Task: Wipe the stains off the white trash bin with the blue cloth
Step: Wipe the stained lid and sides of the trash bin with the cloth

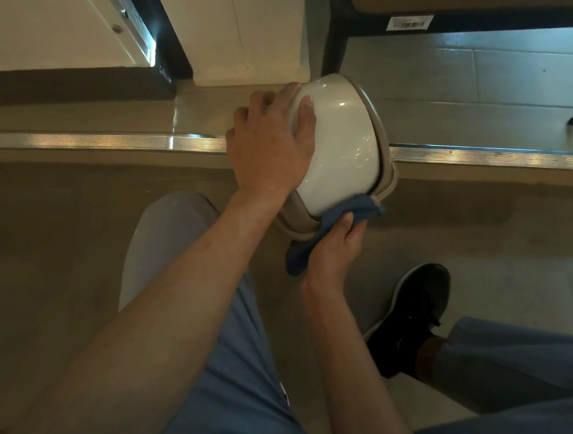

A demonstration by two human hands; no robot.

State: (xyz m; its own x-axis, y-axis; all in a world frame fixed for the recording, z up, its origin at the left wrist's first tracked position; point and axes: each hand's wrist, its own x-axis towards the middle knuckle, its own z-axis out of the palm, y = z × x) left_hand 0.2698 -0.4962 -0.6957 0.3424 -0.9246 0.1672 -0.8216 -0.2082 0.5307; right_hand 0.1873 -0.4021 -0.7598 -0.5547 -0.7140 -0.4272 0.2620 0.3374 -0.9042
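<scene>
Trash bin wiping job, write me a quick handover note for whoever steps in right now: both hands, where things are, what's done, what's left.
Left hand: gripping the white trash bin at its closed end, holding it tipped on its side above the floor.
Right hand: holding the blue cloth, pressed against the lower edge of the bin near its beige rim.
Done: the upper white side facing the camera looks glossy, with no stains visible.
Left: finish the lower edge and the rim; the underside and far side are hidden, so turn the bin and check them before setting it down.
</scene>
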